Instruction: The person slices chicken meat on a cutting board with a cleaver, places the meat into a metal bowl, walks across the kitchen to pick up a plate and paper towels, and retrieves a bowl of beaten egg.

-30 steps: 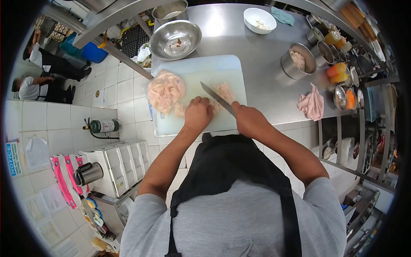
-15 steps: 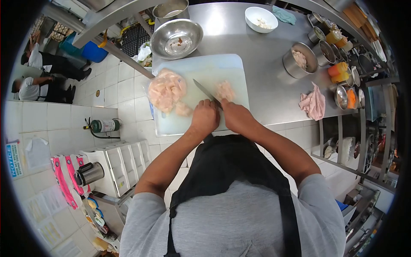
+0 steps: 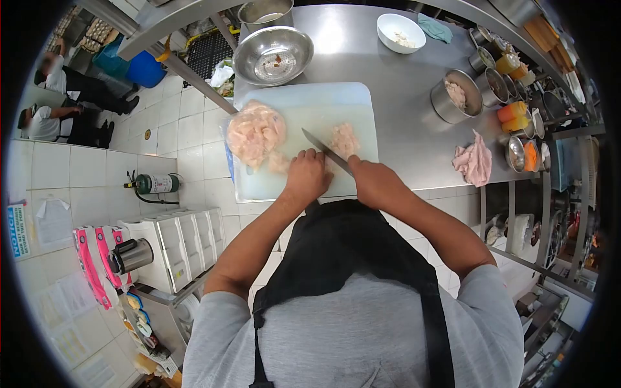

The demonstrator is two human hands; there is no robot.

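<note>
Across the cutting board (image 3: 310, 100), a slanting knife (image 3: 326, 150)

On the steel desk (image 3: 401, 129), we see the pale board with a clear bag of raw meat (image 3: 255, 136) at its left edge. The right hand (image 3: 378, 185) has its grip clamped around the knife's handle, the blade pointing away and leftward. The left hand (image 3: 309, 173) curls just beside the blade and hides what lies beneath, so we cannot tell whether its grip is closed on a piece. Right of the blade we see a small heap of meat pieces (image 3: 345, 139); a loose chunk (image 3: 278, 161) lies beside the bag. Farther back stand a steel bowl (image 3: 249, 64) and a white bowl (image 3: 388, 40); to the right, a pot (image 3: 446, 108) and a pink cloth (image 3: 473, 160).
</note>
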